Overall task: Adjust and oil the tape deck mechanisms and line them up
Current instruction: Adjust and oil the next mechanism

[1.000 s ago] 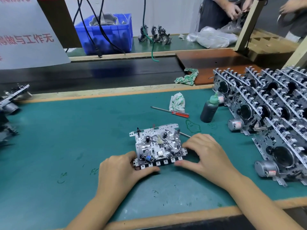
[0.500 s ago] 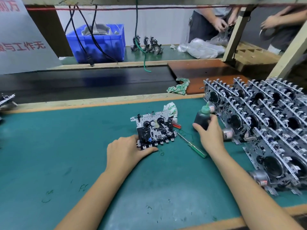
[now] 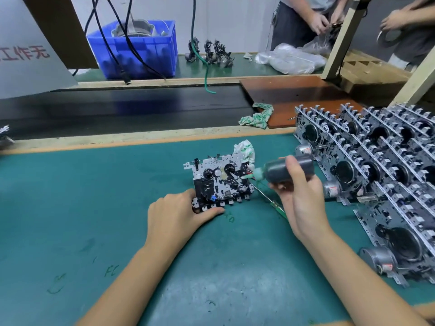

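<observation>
The head camera looks down on a green mat covering a workbench with a pale wooden edge. Beyond it runs a dark conveyor belt, and on the far bench stands a blue crate with black cables hanging in front of it. Two people stand at the far right, their hands busy with plastic bags. A crumpled rag lies at the far edge of the mat.

Rows of finished tape deck mechanisms stand lined up on the right side of the mat. One tape deck mechanism sits tilted near the middle, with a white cloth just behind it.

The left hand reaches in from the near left, fingers curled around the mechanism's near-left corner, thumb lying along its near edge. The right hand comes in from the near right, raised, gripping a dark oil bottle held sideways. Its green nozzle points left and touches the mechanism's right side. A green-handled screwdriver lies on the mat beneath that hand.
</observation>
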`<state>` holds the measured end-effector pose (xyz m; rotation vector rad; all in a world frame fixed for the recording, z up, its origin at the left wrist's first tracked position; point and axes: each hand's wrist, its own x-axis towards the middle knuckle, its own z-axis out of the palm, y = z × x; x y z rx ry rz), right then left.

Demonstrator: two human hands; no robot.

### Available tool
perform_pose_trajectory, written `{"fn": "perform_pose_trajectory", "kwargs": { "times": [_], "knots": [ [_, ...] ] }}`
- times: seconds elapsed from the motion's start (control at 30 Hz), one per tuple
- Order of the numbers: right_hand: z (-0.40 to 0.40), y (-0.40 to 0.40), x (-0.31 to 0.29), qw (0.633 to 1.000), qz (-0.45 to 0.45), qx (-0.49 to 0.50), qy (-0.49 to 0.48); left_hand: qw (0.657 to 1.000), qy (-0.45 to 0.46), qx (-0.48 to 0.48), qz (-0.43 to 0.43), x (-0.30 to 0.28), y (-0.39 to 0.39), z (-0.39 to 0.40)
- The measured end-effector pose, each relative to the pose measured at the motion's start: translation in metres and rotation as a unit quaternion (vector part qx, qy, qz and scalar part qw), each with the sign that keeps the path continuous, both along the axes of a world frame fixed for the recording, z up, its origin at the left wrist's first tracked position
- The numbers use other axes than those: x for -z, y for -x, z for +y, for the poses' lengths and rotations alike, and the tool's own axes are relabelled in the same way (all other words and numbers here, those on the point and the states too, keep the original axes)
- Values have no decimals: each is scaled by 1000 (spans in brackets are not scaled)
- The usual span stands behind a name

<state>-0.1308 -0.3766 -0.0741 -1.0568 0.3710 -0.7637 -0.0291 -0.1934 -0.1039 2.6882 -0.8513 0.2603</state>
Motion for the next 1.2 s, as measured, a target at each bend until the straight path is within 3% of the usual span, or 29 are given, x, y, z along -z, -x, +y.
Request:
{"fn": "perform_pose_trajectory", "kwargs": {
  "times": [0.27,1.2],
  "knots": [
    [12,1,5,969,66,78,226,1000,14,3,13,-1,0,-1],
    [7,-1,13,956,67,70,277,1000,6,2,13,-1,1,-1]
  ]
}}
